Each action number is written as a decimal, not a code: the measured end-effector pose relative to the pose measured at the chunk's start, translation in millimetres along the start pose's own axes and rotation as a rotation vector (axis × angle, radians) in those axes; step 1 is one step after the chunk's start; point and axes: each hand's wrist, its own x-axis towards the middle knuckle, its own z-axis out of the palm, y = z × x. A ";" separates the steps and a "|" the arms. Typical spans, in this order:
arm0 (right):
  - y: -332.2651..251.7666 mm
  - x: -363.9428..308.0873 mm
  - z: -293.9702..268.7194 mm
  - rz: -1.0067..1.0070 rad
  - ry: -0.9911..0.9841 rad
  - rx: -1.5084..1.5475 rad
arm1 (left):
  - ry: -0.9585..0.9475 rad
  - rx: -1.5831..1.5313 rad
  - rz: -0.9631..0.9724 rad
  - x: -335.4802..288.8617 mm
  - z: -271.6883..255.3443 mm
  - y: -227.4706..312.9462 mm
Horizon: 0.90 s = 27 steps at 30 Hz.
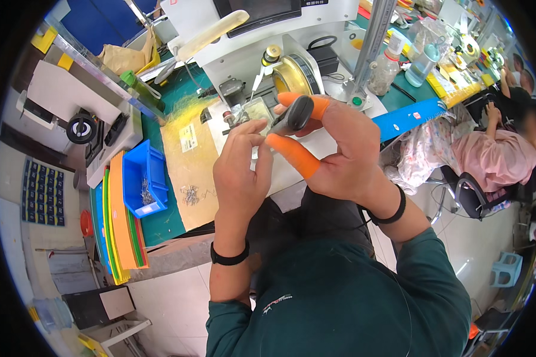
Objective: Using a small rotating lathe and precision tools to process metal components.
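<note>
Before the white machine [324, 18], head view: dark tool [296, 114] pinched in my right hand [351, 149], long axis slanting, rounded end toward upper right. Left hand [242, 169] just beside it, fingers bent; cannot tell if gripping. Gold spool [293, 76] beyond; hands partly block the worksite. Blue bin [138, 178] left, green bench [161, 233], tiled floor [173, 306].

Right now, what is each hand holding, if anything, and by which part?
The right hand holds a dark tool by its handle; whether the left hand holds anything cannot be told.
</note>
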 end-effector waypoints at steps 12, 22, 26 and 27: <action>6.7 -4.3 3.9 -0.077 0.086 -0.024 | 0.009 0.014 0.036 -1.1 3.1 -3.4; 17.0 -36.5 -44.5 -0.039 -0.413 -0.269 | 0.096 0.235 0.051 20.7 -4.5 4.1; 84.5 -77.8 -17.8 0.004 -0.716 -0.489 | 0.107 0.411 0.096 52.7 9.8 -1.1; 86.0 -71.7 -13.5 0.037 -0.811 -0.577 | 0.114 0.415 0.101 56.3 12.4 -4.7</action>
